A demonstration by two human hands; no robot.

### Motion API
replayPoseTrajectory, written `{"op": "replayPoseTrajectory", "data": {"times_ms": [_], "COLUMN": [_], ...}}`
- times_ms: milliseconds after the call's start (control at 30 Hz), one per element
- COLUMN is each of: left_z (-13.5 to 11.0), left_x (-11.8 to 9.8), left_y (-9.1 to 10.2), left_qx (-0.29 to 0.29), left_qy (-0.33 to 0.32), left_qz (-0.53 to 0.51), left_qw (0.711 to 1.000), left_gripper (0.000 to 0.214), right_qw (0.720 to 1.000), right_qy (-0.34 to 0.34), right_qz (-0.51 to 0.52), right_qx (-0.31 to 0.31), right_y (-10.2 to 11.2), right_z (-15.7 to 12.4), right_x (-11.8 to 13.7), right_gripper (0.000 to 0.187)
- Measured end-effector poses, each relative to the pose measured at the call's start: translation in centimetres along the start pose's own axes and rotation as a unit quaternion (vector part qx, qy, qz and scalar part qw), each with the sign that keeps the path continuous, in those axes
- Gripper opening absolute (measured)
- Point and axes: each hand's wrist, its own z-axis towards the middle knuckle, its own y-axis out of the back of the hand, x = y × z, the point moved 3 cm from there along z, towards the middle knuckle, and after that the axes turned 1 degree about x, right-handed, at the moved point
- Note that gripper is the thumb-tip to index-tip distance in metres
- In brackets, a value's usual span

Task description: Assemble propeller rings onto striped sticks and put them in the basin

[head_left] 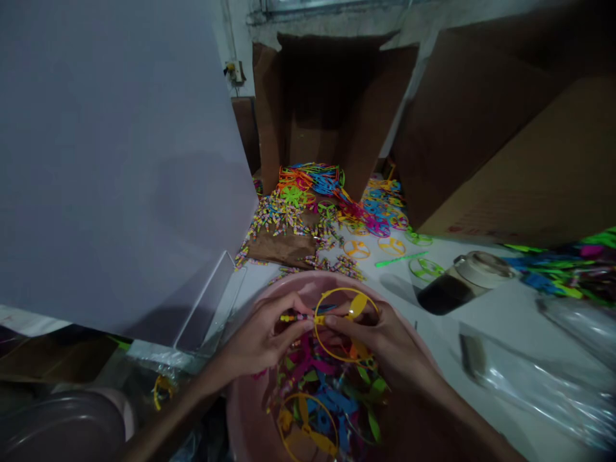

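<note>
**Entry one?**
Yellow plastic ring rotor [357,307], held above the middle of a pink plastic basin [308,280], clear of the coloured parts heaped inside

**Hand state?**
Left hand [260,340]: closed, thumb and fingertips pinching a thin beaded stem [291,317]. Right hand [370,340]: closed, fingers gripping the ring near its centre. Fingers hide the stem's tip, so I cannot tell whether it sits in the rotor's hub

**Handling note?**
Judging by this hold, fingertips suit such light parts. Stem square to the ring and hands low over the basin seem the safest way to work

**Nearby stock?**
6 o'clock: second yellow ring rotor [312,443], in the basin. 12 o'clock: beaded stems [282,215] heaped on brown cardboard [279,250]. 2 o'clock: lidded bottle [462,282] of dark liquid. 4 o'clock: clear plastic bag [543,378]
</note>
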Motion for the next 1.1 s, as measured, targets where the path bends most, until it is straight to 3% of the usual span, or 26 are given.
{"op": "replayPoseTrajectory", "data": {"times_ms": [67,133,167,200,233,300,367,400,500,633,800,933,1100], "left_z": [0.5,1.5,2.1,2.8,3.5,4.8,5.7,5.9,6.2,6.5,7.0,7.2,7.4], "left_x": [0.2,1.6,2.8,4.5,6.3,10.2,13.7,15.1,17.6,17.9,17.7,17.8,16.5], "left_y": [0.7,2.0,2.8,3.7,4.4,4.9,4.3,3.8,2.3,2.1,2.6,3.0,5.1], "left_qx": [0.032,0.043,0.024,-0.031,-0.069,-0.105,-0.108,-0.105,-0.093,-0.082,-0.067,-0.084,-0.182], "left_qy": [-0.001,0.014,0.025,0.048,0.07,0.106,0.138,0.155,0.198,0.217,0.218,0.228,0.223], "left_qz": [-0.01,0.013,0.04,0.104,0.144,0.2,0.255,0.281,0.351,0.42,0.444,0.4,0.278], "left_qw": [0.999,0.999,0.999,0.993,0.985,0.968,0.951,0.941,0.91,0.877,0.867,0.884,0.917], "left_gripper": [0.022,0.032,0.042,0.05,0.048,0.034,0.027,0.031,0.035,0.033,0.041,0.031,0.016], "right_qw": [0.998,0.988,0.979,0.97,0.964,0.967,0.953,0.932,0.904,0.875,0.878,0.908,0.963], "right_qy": [0.024,0.025,0.019,0.017,0.026,0.079,0.134,0.14,0.109,0.057,0.026,0.047,0.082], "right_qz": [-0.043,-0.09,-0.109,-0.125,-0.14,-0.187,-0.273,-0.329,-0.386,-0.427,-0.41,-0.339,-0.196], "right_qx": [0.032,0.12,0.171,0.21,0.224,0.153,0.004,-0.061,-0.15,-0.22,-0.246,-0.241,-0.167], "right_y": [1.1,2.0,2.5,3.0,3.6,5.4,7.7,8.8,12.3,15.6,16.9,16.8,14.9], "right_z": [0.0,-0.3,-0.4,-0.4,-0.1,1.8,5.1,7.1,13.2,18.8,21.8,21.9,18.7], "right_x": [0.8,1.6,1.9,2.1,2.4,2.7,2.6,2.3,0.6,-1.6,-2.3,-1.8,-0.9], "right_gripper": [0.021,0.023,0.029,0.036,0.042,0.042,0.031,0.028,0.021,0.033,0.037,0.038,0.029]}}
